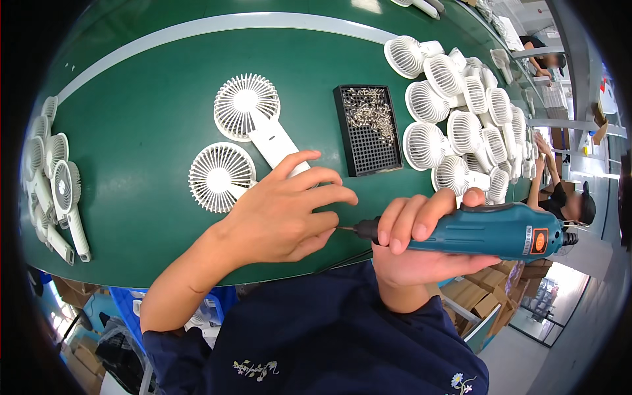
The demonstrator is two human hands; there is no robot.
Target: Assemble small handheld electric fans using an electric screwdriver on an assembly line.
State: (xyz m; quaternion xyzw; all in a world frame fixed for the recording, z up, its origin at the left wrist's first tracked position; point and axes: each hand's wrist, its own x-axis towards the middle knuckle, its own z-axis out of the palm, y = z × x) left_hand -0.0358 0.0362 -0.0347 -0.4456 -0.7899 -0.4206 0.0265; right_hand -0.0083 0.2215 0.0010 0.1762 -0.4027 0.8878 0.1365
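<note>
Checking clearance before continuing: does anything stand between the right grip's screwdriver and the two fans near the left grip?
Yes: the left grip lies between the screwdriver in the right grip and the upper fan and lower fan, partly hiding both. The black screw tray stands clear of that line.

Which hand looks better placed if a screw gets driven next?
Right, I'd judge: the right hand grips the blue electric screwdriver, its bit pointing toward the left hand, which overlaps a white fan in view; whether that hand holds anything is unclear.
</note>
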